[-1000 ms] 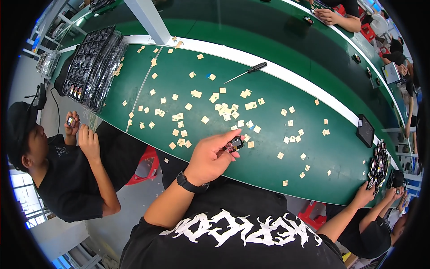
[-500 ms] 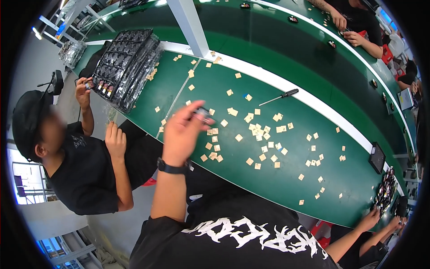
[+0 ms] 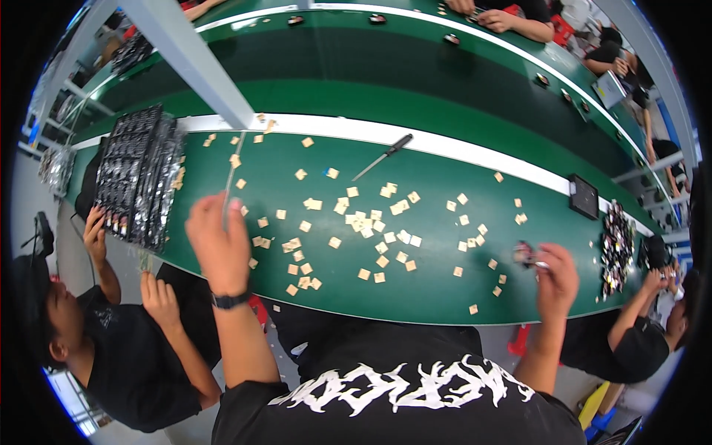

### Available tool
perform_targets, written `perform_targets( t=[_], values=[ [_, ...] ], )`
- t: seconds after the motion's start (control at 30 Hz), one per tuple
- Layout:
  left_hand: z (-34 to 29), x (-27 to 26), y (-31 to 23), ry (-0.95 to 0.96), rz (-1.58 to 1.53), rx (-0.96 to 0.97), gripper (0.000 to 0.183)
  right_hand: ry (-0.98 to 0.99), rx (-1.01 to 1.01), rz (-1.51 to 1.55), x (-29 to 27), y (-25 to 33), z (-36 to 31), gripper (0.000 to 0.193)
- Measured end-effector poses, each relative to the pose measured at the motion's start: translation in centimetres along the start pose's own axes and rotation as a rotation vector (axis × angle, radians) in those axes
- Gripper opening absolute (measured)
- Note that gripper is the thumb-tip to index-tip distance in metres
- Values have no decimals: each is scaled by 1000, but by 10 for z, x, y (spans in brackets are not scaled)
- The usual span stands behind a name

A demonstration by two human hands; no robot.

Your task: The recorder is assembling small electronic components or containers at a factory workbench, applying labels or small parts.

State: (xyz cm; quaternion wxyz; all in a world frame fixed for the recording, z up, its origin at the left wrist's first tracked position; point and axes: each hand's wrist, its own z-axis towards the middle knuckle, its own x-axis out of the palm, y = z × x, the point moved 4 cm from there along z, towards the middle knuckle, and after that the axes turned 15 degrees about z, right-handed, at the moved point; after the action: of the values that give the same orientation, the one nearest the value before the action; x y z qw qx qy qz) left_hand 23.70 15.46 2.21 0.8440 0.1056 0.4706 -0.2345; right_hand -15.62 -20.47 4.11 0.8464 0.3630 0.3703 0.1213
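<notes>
Over the left part of the green bench [image 3: 423, 289], my left hand [image 3: 219, 245] is raised with thumb and fingers slightly apart. It is a little blurred, and I see nothing between its fingers. Towards the right end, my right hand [image 3: 558, 280] pinches a small dark part [image 3: 523, 254] with reddish and shiny spots, too smeared to name. Many small square cream-coloured pieces [image 3: 361, 222] lie scattered between my hands. Further right, a heap of small dark parts [image 3: 617, 252] rests on the bench.
A screwdriver [image 3: 386, 156] lies near the white bench edge. A black tray [image 3: 584, 196] is by the heap. Stacked black trays in plastic [image 3: 137, 178] stand at the left, beside a seated person [image 3: 111, 326]. Another person [image 3: 645, 319] works at the right. A grey post [image 3: 185, 63] rises behind.
The view has swung right. My right hand has moved from the heap back along the bench with a dark part. The dark object earlier in my left hand no longer shows.
</notes>
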Motion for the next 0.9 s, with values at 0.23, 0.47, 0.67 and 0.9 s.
perform_targets(
  t=[0.23,0.47,0.67,0.9],
  values=[
    [-77,-15,-150,1109,-1610,-26,53,393,-343,317,121,85,41,33],
    [-99,-2,-148,1291,-1822,-167,37,488,-294,245,149,91,41,31],
    [-109,12,-150,1169,-1784,-353,34,180,294,430,152,56,25,21],
    [-108,17,-155,987,-1603,-377,30,253,824,657,157,65,-1,20]
  ],
)
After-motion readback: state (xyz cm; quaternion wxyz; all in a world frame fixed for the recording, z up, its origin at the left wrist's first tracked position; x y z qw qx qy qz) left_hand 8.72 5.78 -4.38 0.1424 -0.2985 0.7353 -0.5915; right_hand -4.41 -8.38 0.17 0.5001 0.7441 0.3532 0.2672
